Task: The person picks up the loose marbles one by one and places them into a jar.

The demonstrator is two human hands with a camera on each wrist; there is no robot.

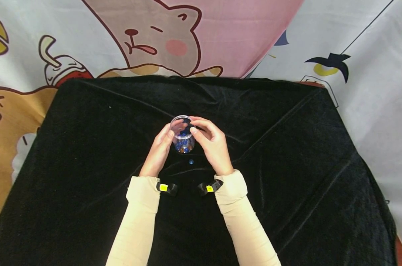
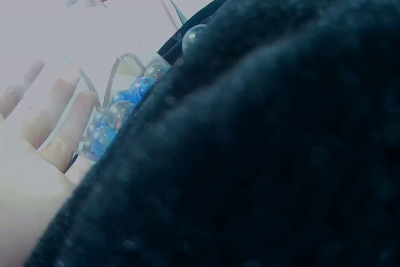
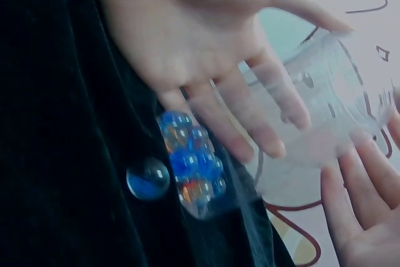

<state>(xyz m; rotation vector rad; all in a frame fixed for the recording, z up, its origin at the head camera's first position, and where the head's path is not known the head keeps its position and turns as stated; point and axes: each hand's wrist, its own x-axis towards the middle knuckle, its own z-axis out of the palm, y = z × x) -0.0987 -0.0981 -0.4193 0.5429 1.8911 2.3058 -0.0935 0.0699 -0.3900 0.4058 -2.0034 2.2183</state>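
A clear plastic jar is held between both hands, its round rim facing up. Blue and amber marbles lie together in its bottom. My left hand grips the left side, thumb near the rim; its fingers show through the clear wall in the right wrist view. At the right of the rim, my right hand holds the jar between thumb and fingers. One loose blue marble lies on the cloth just in front of the jar, also visible in the right wrist view. Glare washes out much of the left wrist view.
Black velvet cloth with folds and creases covers the table. Behind it hangs a printed curtain with cartoon animals. Black straps with yellow tags sit at both wrists, by the cream sleeves.
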